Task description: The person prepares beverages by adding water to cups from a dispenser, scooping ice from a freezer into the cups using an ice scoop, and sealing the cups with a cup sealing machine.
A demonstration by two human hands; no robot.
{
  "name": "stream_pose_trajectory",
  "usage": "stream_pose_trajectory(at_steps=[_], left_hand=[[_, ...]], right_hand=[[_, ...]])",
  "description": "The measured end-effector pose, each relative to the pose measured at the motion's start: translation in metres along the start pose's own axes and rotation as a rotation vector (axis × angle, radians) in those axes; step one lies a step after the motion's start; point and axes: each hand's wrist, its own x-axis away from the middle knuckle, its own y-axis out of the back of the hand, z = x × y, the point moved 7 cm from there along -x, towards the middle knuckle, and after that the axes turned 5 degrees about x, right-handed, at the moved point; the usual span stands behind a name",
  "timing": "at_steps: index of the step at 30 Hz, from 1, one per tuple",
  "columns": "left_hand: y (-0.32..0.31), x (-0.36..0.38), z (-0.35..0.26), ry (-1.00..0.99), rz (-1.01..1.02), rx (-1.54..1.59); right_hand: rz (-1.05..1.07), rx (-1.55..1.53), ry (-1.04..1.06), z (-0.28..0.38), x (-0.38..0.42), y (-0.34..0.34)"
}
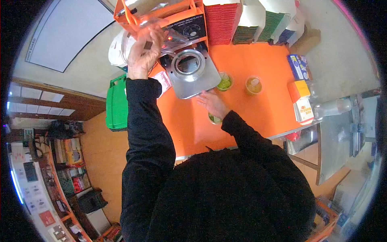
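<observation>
An orange cup sealing machine (187, 28) stands at the back of the table, with a metal cup-holder plate (195, 82) pulled out in front; the round ring (188, 62) in it has an opening through its middle. My left hand (145, 52) is raised at the machine's left side, fingers bent around clear sealing film (177, 40). My right hand (213, 104) has its fingers stretched out at the plate's front edge. Partly under that hand is a cup with green contents (215, 118). Another green cup (225, 82) and a cup of brownish drink (254, 85) stand to the right.
Stacks of red cartons (221, 22) and green cartons (274, 24) line the back of the orange table (266, 113). Small boxes (298, 90) and clear plastic cups (332, 108) lie at its right edge. A green container (117, 103) is on the left.
</observation>
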Motion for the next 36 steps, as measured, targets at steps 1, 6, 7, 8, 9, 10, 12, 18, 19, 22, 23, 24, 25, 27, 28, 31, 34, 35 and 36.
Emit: stream_pose_trajectory(at_steps=[1,6,7,8,9,10,12,18,19,22,23,24,25,27,28,31,34,35,36], left_hand=[[-0.001,-0.001,-0.004,-0.005,0.001,0.002],[0.000,-0.006,-0.007,0.092,-0.010,-0.015],[0.000,-0.007,-0.008,0.088,-0.010,-0.012],[-0.001,-0.007,-0.007,0.093,0.004,-0.004],[-0.002,-0.005,-0.005,0.097,0.017,0.006],[-0.001,-0.004,-0.004,0.094,0.013,0.012],[-0.001,-0.004,-0.002,0.086,0.019,0.032],[-0.003,-0.005,0.000,0.140,0.048,-0.008],[-0.005,-0.006,-0.001,0.140,0.052,-0.015],[-0.004,-0.004,-0.006,0.132,0.023,-0.034],[-0.003,-0.004,-0.007,0.136,0.021,-0.030],[-0.003,-0.003,-0.007,0.141,0.020,-0.025],[-0.003,-0.004,-0.009,0.136,0.022,-0.023],[-0.005,-0.005,-0.006,0.195,0.058,-0.064],[-0.004,-0.007,-0.011,0.172,0.068,-0.083],[-0.005,-0.008,-0.007,0.205,0.031,-0.015],[-0.009,-0.011,-0.008,0.201,0.085,-0.040],[-0.010,-0.011,-0.008,0.203,0.087,-0.045],[-0.011,-0.012,-0.009,0.184,0.099,-0.048]], right_hand=[[0.054,0.012,-0.001,0.002,0.004,-0.003],[0.395,0.793,0.336,0.007,0.004,0.002],[0.440,1.108,0.445,0.012,0.008,0.003],[0.467,1.409,0.583,0.016,0.013,0.003],[0.301,0.733,0.158,0.026,0.010,0.025],[0.113,0.046,-0.241,0.020,0.016,0.041],[-0.227,1.153,-0.267,0.062,0.005,0.077],[-0.297,2.178,0.703,0.102,-0.031,0.045],[-0.269,2.291,0.581,0.094,-0.040,0.049],[-0.267,2.293,0.338,0.096,-0.054,0.052],[-0.297,2.186,0.211,0.100,-0.054,0.057],[-0.290,2.185,0.211,0.109,-0.052,0.050],[-0.347,2.215,0.195,0.125,-0.047,0.043],[-0.401,2.307,0.182,0.154,-0.040,0.020],[-0.400,2.371,0.190,0.171,-0.036,0.003],[-0.335,2.363,0.397,0.211,-0.028,-0.068],[-0.135,2.277,0.509,0.205,-0.046,-0.116],[-0.106,2.193,0.507,0.195,-0.053,-0.126],[-0.074,2.109,0.506,0.185,-0.059,-0.133]])
